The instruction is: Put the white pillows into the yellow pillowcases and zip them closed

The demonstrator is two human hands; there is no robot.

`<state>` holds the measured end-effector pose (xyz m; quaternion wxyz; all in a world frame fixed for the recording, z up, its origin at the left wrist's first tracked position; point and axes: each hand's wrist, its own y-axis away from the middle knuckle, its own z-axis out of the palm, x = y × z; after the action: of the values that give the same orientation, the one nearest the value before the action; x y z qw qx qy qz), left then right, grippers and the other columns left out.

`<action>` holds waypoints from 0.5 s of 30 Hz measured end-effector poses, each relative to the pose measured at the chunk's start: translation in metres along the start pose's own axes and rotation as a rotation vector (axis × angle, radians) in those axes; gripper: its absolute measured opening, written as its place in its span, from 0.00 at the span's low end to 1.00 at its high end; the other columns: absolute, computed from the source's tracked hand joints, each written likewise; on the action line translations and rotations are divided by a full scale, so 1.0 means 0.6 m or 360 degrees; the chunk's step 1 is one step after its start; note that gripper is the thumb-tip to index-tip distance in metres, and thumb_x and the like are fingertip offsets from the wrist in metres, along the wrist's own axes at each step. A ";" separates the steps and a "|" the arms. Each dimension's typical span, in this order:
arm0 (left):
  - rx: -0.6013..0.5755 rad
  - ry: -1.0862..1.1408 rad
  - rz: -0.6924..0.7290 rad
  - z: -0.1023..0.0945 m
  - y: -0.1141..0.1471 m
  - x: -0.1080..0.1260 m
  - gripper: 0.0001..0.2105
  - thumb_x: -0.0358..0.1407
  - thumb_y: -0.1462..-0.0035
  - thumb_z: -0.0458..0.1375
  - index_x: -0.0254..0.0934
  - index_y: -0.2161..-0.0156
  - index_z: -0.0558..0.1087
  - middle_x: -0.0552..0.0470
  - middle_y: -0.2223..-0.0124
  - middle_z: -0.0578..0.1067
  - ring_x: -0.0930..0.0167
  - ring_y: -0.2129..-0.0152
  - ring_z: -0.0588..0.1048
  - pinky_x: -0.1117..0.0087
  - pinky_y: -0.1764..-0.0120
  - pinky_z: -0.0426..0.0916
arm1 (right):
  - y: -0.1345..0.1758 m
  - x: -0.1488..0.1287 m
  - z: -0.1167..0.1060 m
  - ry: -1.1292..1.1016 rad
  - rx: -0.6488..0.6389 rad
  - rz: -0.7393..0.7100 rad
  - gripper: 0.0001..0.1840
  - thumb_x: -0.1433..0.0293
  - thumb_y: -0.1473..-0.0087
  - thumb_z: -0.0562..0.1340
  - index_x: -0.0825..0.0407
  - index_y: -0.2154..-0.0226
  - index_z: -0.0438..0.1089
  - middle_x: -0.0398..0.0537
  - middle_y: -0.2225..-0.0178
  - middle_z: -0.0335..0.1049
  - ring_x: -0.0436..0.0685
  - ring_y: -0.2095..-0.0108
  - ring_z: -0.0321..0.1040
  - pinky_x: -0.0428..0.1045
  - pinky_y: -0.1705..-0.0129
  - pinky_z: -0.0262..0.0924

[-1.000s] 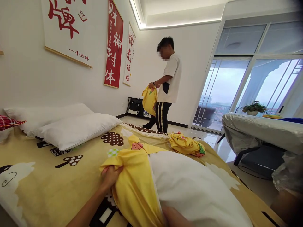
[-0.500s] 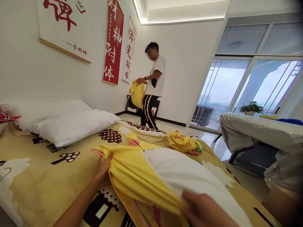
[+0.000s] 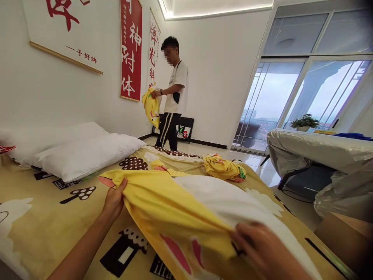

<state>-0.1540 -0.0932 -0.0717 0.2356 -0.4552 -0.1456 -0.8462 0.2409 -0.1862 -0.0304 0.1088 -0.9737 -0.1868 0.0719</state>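
A yellow pillowcase [image 3: 171, 210] with pink rabbit-ear shapes is stretched between my two hands above the bed. My left hand [image 3: 115, 198] pinches its far left corner, where a pink patch shows. At the right, my right hand [image 3: 256, 241] grips the opposite edge, its fingers slightly blurred. A white pillow [image 3: 221, 198] lies partly under the pillowcase, its right side uncovered. How far the pillow reaches inside the cloth is hidden.
Two white pillows [image 3: 93, 155] rest at the bed's head. A bundled yellow cloth [image 3: 224, 168] lies on the patterned sheet [image 3: 72, 217]. Beyond the bed a person [image 3: 175, 89] holds yellow cloth. Right stand a plastic-covered table [image 3: 320, 147] and a cardboard box [image 3: 346, 237].
My left hand has moved left with its corner, and the pillowcase is pulled wider, showing more of the pink shapes. The person beyond the bed has shifted left in view.
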 end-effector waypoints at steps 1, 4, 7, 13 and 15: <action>0.0022 0.0035 -0.0038 0.004 0.003 -0.003 0.07 0.27 0.41 0.55 0.32 0.59 0.73 0.46 0.58 0.79 0.71 0.63 0.78 0.72 0.56 0.73 | -0.009 0.006 0.000 0.0090 0.0130 0.0034 0.22 0.60 0.38 0.49 0.48 0.78 0.68 0.49 0.77 0.73 0.57 0.71 0.69 0.48 0.67 0.54; 0.0022 -0.0043 -0.0202 0.002 0.013 -0.016 0.07 0.25 0.42 0.56 0.29 0.59 0.74 0.45 0.61 0.80 0.70 0.67 0.79 0.69 0.58 0.75 | -0.031 0.032 0.040 0.0330 0.0153 0.0114 0.20 0.63 0.37 0.50 0.49 0.76 0.70 0.50 0.76 0.75 0.59 0.72 0.72 0.50 0.68 0.54; -0.0064 -0.0086 -0.0437 -0.010 0.031 -0.011 0.10 0.26 0.43 0.58 0.28 0.55 0.74 0.43 0.62 0.80 0.67 0.69 0.80 0.66 0.60 0.77 | -0.045 0.064 0.077 0.0434 0.0035 0.0214 0.21 0.66 0.37 0.50 0.50 0.74 0.73 0.53 0.73 0.77 0.61 0.71 0.74 0.51 0.69 0.52; -0.0123 -0.0113 -0.0510 0.001 0.052 0.017 0.16 0.26 0.44 0.59 0.30 0.49 0.72 0.42 0.58 0.79 0.64 0.66 0.80 0.64 0.61 0.77 | -0.068 0.117 -0.014 0.0433 0.0674 0.0216 0.30 0.52 0.38 0.46 0.49 0.81 0.68 0.46 0.83 0.71 0.55 0.79 0.66 0.52 0.62 0.52; -0.0065 -0.0142 -0.0439 0.003 0.044 -0.001 0.18 0.26 0.46 0.61 0.31 0.49 0.72 0.42 0.58 0.80 0.63 0.67 0.80 0.64 0.61 0.77 | -0.066 0.120 -0.026 0.0412 0.0869 0.0165 0.31 0.50 0.39 0.46 0.49 0.81 0.68 0.45 0.82 0.70 0.54 0.79 0.64 0.53 0.61 0.51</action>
<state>-0.1384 -0.1145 -0.0701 0.1010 -0.4727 -0.2000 -0.8523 0.2963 -0.1259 -0.0132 0.3857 -0.9177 -0.0952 0.0002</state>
